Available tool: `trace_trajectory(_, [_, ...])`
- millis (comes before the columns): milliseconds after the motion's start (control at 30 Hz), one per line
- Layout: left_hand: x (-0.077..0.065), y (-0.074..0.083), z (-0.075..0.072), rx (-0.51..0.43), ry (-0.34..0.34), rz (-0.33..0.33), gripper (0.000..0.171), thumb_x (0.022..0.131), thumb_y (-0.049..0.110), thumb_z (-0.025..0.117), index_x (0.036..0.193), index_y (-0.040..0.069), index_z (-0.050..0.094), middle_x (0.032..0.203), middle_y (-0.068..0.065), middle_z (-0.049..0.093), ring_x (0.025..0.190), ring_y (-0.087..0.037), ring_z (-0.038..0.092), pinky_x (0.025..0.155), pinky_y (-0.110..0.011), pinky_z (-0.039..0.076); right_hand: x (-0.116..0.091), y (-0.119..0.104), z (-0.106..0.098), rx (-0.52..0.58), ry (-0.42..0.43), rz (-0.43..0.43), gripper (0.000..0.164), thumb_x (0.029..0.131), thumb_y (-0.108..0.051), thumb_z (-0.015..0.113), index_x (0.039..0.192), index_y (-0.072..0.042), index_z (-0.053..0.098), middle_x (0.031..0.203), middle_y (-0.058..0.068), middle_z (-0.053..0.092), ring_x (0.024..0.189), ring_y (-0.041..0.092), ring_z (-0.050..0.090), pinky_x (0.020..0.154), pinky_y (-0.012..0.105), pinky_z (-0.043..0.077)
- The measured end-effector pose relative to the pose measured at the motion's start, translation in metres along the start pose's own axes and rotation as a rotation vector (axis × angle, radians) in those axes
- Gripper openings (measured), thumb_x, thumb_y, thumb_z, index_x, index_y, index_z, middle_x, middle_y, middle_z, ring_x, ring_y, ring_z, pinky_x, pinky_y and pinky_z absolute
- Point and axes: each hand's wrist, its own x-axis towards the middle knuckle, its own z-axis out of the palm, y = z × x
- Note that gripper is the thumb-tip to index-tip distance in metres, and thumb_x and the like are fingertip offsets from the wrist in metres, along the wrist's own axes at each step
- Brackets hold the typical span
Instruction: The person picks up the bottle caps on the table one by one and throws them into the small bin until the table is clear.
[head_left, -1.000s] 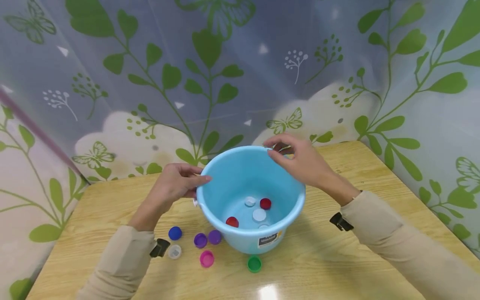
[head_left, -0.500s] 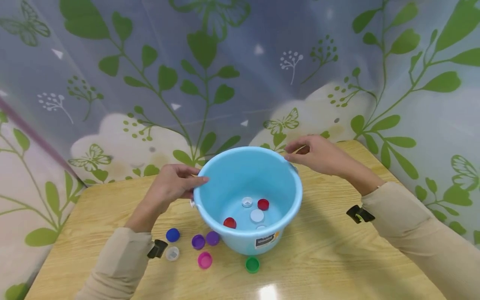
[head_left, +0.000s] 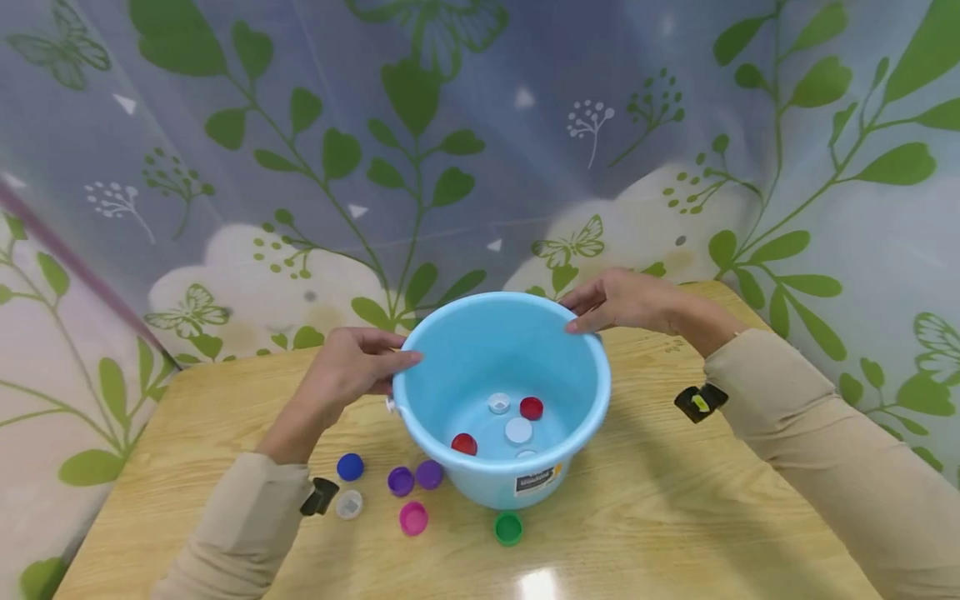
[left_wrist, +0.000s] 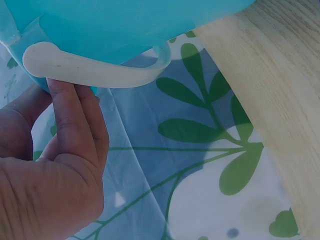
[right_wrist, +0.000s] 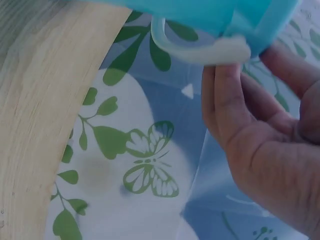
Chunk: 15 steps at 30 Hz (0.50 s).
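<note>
A light blue bucket [head_left: 480, 350] stands on the wooden table [head_left: 675, 517]. At its bottom lie two red caps [head_left: 531, 407] and a few white caps [head_left: 518, 430]. My left hand [head_left: 392, 368] grips the bucket's left rim, thumb on top and fingers under the white handle [left_wrist: 95, 70]. In the left wrist view the left hand [left_wrist: 70, 120] lies just below that handle. My right hand [head_left: 588, 318] pinches the right rim, thumb tip on the edge. In the right wrist view the right hand [right_wrist: 250, 85] has its fingers against the handle's end [right_wrist: 220, 50].
Loose caps lie on the table left of and in front of the bucket: a blue cap [head_left: 349, 466], a clear cap [head_left: 348, 503], two purple caps [head_left: 401, 481], a pink cap [head_left: 413, 517] and a green cap [head_left: 508, 527]. A leaf-printed curtain [head_left: 480, 150] hangs behind the table.
My right hand moved from above the bucket's far rim out to the right and down onto the right rim. The left hand and the bucket stayed put.
</note>
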Motion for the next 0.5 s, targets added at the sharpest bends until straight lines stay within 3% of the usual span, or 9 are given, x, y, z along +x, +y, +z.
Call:
trace_trajectory(200, [-0.003,0.001,-0.001,0.084,0.019,0.033,0.034,0.084,0.023,0.076,0.108,0.001,0.070,0.091,-0.011,0.070,0.073,-0.020,0.069,0.069,-0.032,0.058,0.011,0.000,-0.008,0.092,-0.103,0.032,0.042,0.088,-0.012,0.070,0.126,0.002,0.060,0.110,0.012,0.066,0.098,0.026,0.064,0.090,0.037,0.052])
trace_trajectory(400, [-0.005,-0.001,-0.004,0.222,0.042,0.094,0.036,0.084,0.034,0.074,0.107,0.006,0.072,0.092,-0.006,0.070,0.085,-0.020,0.065,0.073,-0.033,0.054,0.012,-0.001,-0.004,0.087,-0.062,0.016,0.037,0.090,-0.013,0.068,0.123,0.002,0.062,0.108,0.012,0.067,0.094,0.026,0.064,0.085,0.038,0.054])
trace_trajectory(500, [-0.004,-0.010,-0.006,0.260,0.042,0.119,0.046,0.089,0.046,0.065,0.114,0.008,0.069,0.100,-0.006,0.068,0.092,-0.022,0.063,0.076,-0.034,0.053,0.010,-0.002,-0.003,0.075,-0.038,0.023,0.037,0.089,-0.013,0.069,0.123,0.001,0.063,0.108,0.012,0.067,0.092,0.025,0.065,0.083,0.037,0.055])
